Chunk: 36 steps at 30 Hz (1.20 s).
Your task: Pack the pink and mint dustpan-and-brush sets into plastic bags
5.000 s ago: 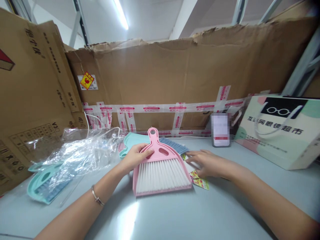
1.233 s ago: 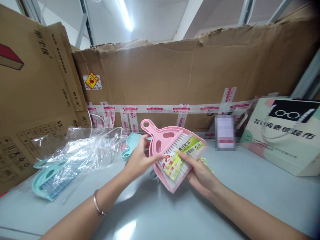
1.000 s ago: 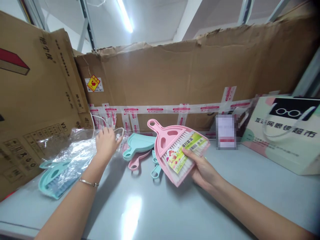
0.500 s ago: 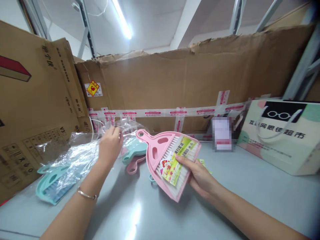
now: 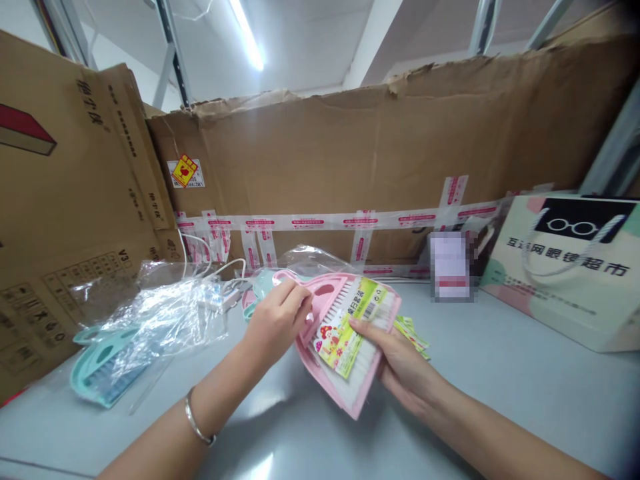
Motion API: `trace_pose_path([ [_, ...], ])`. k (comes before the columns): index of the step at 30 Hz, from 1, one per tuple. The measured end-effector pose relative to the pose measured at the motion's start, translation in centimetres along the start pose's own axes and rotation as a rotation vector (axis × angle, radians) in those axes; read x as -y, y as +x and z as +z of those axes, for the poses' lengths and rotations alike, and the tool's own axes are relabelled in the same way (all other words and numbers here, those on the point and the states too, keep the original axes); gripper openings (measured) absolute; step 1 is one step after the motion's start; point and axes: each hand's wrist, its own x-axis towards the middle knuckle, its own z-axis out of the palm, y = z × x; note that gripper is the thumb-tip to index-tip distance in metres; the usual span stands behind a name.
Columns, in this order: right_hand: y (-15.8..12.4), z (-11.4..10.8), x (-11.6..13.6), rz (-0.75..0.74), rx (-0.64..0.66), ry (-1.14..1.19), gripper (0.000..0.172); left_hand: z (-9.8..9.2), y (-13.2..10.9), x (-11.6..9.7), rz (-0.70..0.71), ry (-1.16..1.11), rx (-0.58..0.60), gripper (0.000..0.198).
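Observation:
My right hand (image 5: 407,370) grips a pink dustpan and brush set (image 5: 333,303), its thumb pressing a yellow-green printed card (image 5: 345,333) against the white bristles. At the handle end of the pan, my left hand (image 5: 283,323) is closed in a pinch. A clear plastic bag (image 5: 310,252) shows just behind that hand and the pan; it appears to be held in the pinch, though the fingertips partly hide this. Behind the hand, turquoise dustpans (image 5: 263,283) are mostly covered. On the left lies another turquoise dustpan and brush set (image 5: 107,363), partly under clear plastic.
More printed cards (image 5: 413,337) lie on the grey table (image 5: 310,447) behind my right hand. A long cardboard box (image 5: 310,160) walls the back and a carton (image 5: 75,200) the left. A paper carrier bag (image 5: 565,280) stands right. White cables (image 5: 200,243) run at the back.
My left hand has moved right from beside the pile to the pink dustpan's handle end, and clear plastic has shifted with it. The right hand keeps its hold on the set.

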Motion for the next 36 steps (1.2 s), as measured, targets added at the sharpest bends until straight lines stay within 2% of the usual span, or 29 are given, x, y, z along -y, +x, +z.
trace_pose_path([
  [5, 0.5, 0.0, 0.5, -0.081, -0.091, 0.122, 0.050, 0.2, -0.3, -0.7, 0.075, -0.003, 0.008, 0.013],
  [11, 0.0, 0.1, 0.0, -0.051, -0.032, 0.079, 0.048, 0.2, -0.4, -1.4, 0.139, 0.042, -0.018, 0.017],
  [17, 0.2, 0.1, -0.2, -0.074, -0.042, 0.109, 0.041, 0.2, -0.7, -2.2, 0.266, -0.010, 0.048, 0.013],
  [22, 0.3, 0.0, -0.2, -0.069, -0.076, 0.125, 0.049, 0.3, -0.7, -2.6, 0.154, -0.014, 0.028, 0.013],
  [26, -0.2, 0.3, -0.8, -0.022, -0.049, 0.130, 0.060, 0.6, -0.7, -2.8, -0.001, -0.009, 0.098, 0.014],
  [29, -0.5, 0.4, -1.3, 0.001, 0.005, 0.114, 0.062, 0.8, -0.8, -2.8, -0.053, -0.019, 0.131, 0.015],
  [36, -0.6, 0.2, -1.5, 0.148, 0.070, 0.102, 0.057, 0.8, -0.7, -2.4, -0.104, -0.077, 0.042, 0.013],
])
